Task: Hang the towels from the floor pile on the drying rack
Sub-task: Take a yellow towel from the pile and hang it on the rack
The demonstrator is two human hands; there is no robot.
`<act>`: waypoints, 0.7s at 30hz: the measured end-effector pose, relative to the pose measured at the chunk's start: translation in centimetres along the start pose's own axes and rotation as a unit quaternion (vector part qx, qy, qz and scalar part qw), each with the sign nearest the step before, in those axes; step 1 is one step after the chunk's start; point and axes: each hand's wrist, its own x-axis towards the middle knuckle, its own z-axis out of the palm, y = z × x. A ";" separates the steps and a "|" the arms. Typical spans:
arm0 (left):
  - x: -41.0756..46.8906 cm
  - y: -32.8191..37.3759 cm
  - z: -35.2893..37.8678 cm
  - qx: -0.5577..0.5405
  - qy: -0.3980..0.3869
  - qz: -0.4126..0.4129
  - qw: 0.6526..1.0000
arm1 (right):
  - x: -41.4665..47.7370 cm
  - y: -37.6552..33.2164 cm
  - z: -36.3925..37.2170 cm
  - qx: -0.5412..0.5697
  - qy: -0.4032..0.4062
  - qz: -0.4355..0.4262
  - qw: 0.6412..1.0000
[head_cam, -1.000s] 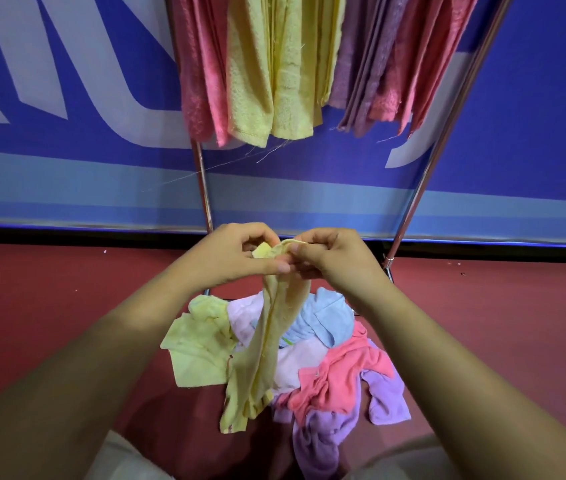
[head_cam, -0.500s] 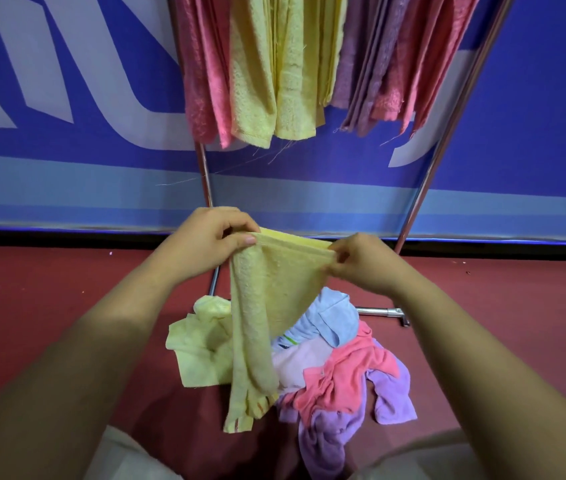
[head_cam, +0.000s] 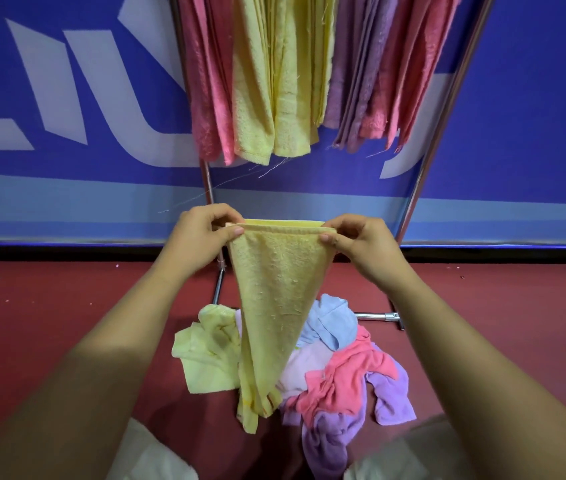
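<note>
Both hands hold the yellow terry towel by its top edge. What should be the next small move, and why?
Probably raise the yellow terry towel toward the metal drying rack. The left hand and right hand pinch its top corners with the edge stretched straight, so it looks ready to hang.

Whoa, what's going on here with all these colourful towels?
A person is hanging up towels. The left hand and the right hand each pinch a top corner of a yellow towel, holding it spread out above the pile of towels on the red floor. Behind it, the drying rack already has pink, yellow and purple towels hanging on it. The yellow towel isn't on the rack yet.
</note>
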 end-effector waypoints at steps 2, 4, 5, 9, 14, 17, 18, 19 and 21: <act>-0.1 0.9 -0.3 -0.012 -0.002 0.012 1.000 | -0.1 -0.8 -0.5 -0.018 0.010 -0.009 1.000; 0.2 2.6 -1.0 0.023 0.000 0.027 0.999 | 0.2 -2.4 -1.4 -0.035 0.014 -0.021 0.999; 0.4 3.9 -1.7 0.044 0.009 0.037 0.998 | 0.4 -3.6 -1.9 -0.041 0.016 -0.031 0.999; 1.5 11.2 -5.8 0.094 0.057 0.074 0.991 | 1.6 -10.4 -5.0 -0.029 0.030 -0.082 0.996; 2.4 21.8 -12.3 -0.061 0.081 0.152 0.983 | 1.4 -23.0 -10.2 0.189 0.050 -0.136 0.971; 2.9 25.1 -14.1 -0.116 0.004 0.134 0.984 | 0.7 -26.7 -13.0 0.264 -0.070 -0.104 0.956; 3.3 25.2 -14.2 -0.031 -0.005 0.123 0.992 | 0.7 -26.5 -13.3 0.194 -0.074 -0.082 0.975; 3.5 25.3 -14.1 0.053 -0.010 0.115 0.992 | 0.9 -26.1 -13.5 0.098 -0.047 -0.067 0.992; 3.4 25.6 -14.0 0.116 -0.012 0.105 0.988 | 1.0 -25.1 -13.8 -0.012 0.017 -0.059 0.998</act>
